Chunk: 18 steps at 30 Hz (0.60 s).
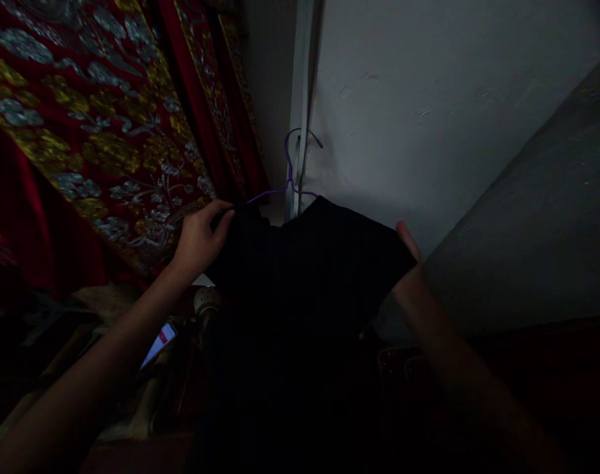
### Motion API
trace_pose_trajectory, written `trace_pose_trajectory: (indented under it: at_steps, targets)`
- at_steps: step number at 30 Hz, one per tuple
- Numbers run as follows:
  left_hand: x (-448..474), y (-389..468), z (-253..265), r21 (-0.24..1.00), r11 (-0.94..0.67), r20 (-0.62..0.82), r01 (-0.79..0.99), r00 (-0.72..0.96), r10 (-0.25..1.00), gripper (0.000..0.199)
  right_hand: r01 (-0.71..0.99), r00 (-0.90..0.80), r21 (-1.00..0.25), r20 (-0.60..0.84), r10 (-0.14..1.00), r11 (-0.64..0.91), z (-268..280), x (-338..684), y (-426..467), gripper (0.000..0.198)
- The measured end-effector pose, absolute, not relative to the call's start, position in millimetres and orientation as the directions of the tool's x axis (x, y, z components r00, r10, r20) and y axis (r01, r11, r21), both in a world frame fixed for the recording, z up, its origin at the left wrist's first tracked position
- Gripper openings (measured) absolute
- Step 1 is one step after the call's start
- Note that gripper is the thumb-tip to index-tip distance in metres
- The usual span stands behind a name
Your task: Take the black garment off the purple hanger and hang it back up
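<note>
A black short-sleeved garment point(304, 276) hangs on a thin purple hanger point(289, 181), its lower part lost in the dark. The hanger's hook curves up in front of a pale vertical strip on the wall. My left hand point(204, 237) pinches the garment near its left shoulder, thumb and fingers closed on the cloth. At the right sleeve, my right hand point(409, 260) is mostly behind the fabric. One finger or thumb shows past the sleeve's edge; the others are hidden, so I cannot tell whether they grip it.
A red cloth with gold and silver embroidery point(117, 131) hangs at the left. A lit phone point(159, 343) lies lower left, near a pale perforated object point(206, 299). Behind the garment stands a grey wall point(403, 99). The bottom of the view is very dark.
</note>
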<state>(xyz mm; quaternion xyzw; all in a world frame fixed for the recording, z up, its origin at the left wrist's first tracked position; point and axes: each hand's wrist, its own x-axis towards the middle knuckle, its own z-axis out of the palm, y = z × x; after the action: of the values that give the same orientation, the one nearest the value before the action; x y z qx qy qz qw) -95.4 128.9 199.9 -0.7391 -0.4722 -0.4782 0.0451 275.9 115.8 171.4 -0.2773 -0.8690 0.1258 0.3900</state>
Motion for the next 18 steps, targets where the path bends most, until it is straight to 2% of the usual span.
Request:
trace_pose_trajectory:
  at_steps: [2, 3, 5, 6, 8, 10, 12, 13, 14, 15, 16, 18]
  targets:
    - [-93, 129, 200, 0.402, -0.554, 0.764, 0.729, 0.067, 0.642, 0.02, 0.179, -0.248, -0.703, 0.645, 0.723, 0.689, 181, 285, 110, 0.086]
    - [-92, 130, 200, 0.418, -0.553, 0.765, 0.72, 0.049, 0.642, 0.02, 0.026, -0.092, -0.803, 0.591, 0.802, 0.595, 187, 287, 106, 0.083]
    - [-89, 132, 203, 0.457, -0.551, 0.762, 0.698, 0.013, 0.647, 0.021, -0.189, 0.071, -0.878, 0.435, 0.898, 0.44, 200, 284, 96, 0.079]
    - [-88, 132, 204, 0.475, -0.546, 0.76, 0.69, -0.007, 0.65, 0.023, -0.204, 0.077, -0.89, 0.4, 0.913, 0.407, 206, 279, 90, 0.081]
    - [-87, 134, 206, 0.494, -0.54, 0.763, 0.682, -0.042, 0.645, 0.027, -0.173, -0.011, -0.906, 0.395, 0.919, 0.387, 218, 265, 76, 0.089]
    - [-87, 133, 207, 0.512, -0.558, 0.768, 0.653, -0.057, 0.638, 0.031, -0.161, -0.28, -0.909, 0.415, 0.866, 0.384, 227, 252, 62, 0.093]
    - [-84, 128, 207, 0.55, -0.612, 0.758, 0.568, -0.033, 0.651, 0.035, -0.129, -0.66, -0.927, 0.345, 0.667, 0.352, 231, 244, 52, 0.086]
    - [-82, 124, 207, 0.567, -0.646, 0.755, 0.51, -0.01, 0.655, 0.037, -0.081, -0.79, -0.935, 0.271, 0.549, 0.346, 230, 242, 50, 0.078]
    - [-78, 119, 206, 0.577, -0.679, 0.759, 0.455, 0.011, 0.652, 0.041, -0.01, -0.855, -0.93, 0.199, 0.48, 0.368, 226, 240, 50, 0.068]
    - [-74, 113, 206, 0.578, -0.708, 0.767, 0.405, 0.026, 0.641, 0.045, 0.075, -0.862, -0.904, 0.154, 0.483, 0.422, 220, 237, 51, 0.059]
    - [-68, 106, 207, 0.575, -0.735, 0.78, 0.36, 0.03, 0.625, 0.049, 0.172, -0.824, -0.85, 0.152, 0.546, 0.497, 212, 235, 53, 0.054]
    - [-53, 90, 211, 0.591, -0.771, 0.79, 0.238, 0.021, 0.612, 0.06, 0.384, -0.663, -0.665, 0.285, 0.692, 0.641, 192, 226, 61, 0.066]
